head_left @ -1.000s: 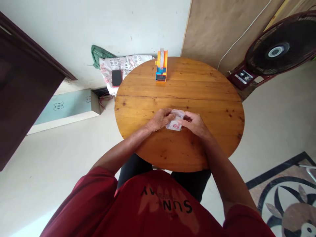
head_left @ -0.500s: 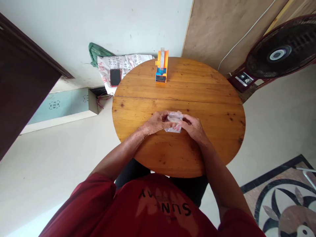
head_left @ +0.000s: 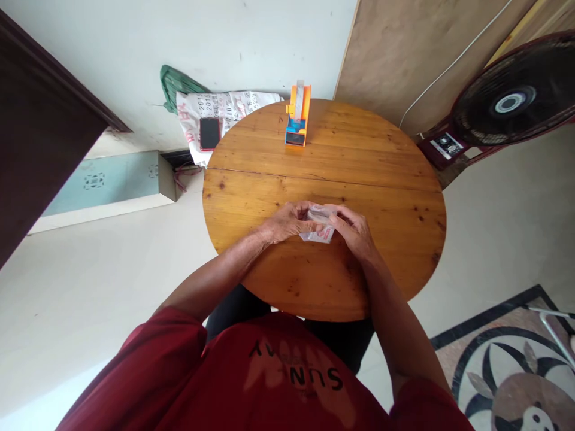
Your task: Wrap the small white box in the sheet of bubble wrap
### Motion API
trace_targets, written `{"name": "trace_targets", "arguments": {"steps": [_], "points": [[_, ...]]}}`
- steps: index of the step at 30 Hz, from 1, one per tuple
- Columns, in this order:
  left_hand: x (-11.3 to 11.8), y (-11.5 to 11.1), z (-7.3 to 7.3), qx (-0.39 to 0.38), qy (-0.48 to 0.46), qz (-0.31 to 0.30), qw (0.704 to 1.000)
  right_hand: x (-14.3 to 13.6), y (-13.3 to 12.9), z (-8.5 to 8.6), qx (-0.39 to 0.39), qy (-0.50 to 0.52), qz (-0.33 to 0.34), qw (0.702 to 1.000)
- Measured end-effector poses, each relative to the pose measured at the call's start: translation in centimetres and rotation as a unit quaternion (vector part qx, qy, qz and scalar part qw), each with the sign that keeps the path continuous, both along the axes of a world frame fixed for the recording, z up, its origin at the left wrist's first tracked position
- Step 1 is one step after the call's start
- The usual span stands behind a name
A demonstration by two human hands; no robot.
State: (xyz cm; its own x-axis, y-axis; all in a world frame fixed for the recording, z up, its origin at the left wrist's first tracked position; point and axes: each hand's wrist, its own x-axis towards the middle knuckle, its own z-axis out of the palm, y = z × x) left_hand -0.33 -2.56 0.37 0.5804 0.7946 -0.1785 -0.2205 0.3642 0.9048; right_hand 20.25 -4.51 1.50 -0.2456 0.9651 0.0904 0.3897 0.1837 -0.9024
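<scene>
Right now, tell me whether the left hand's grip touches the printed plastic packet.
Touching: the head view shows the left hand's grip on the printed plastic packet, its thumb lying across the packet's near side.

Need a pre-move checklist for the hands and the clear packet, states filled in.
1. Left hand on the clear packet: ok, thumb across its near side.
2. Right hand on the packet: ok, thumb and fingers at its right side.
3. Packet flat and smooth: not ok, it looks creased between the hands.
4. Packet contents: cannot tell, fingers and glare hide them.
5. Tape dispenser away from the hands: ok, near the far edge of the wooden table.
</scene>
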Motion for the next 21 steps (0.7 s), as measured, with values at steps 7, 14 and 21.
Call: {"name": "trace_targets", "arguments": {"steps": [7, 14, 21], "points": [[0.1, -0.4, 0.7, 0.000, 0.003, -0.023, 1.000, 0.1, -0.2, 0.7, 0.005, -0.010, -0.045, 0.999], [-0.1, -0.4, 0.5, 0.009, -0.009, -0.030, 0.999, 1.0, -0.3, 1.4, -0.045, 0.034, -0.017, 0.998], [-0.2, -0.1, 0.5, 0.002, -0.011, -0.034, 0.999, 2.5, 0.5, 1.6, 0.003, -0.032, 0.050, 0.998]]}}
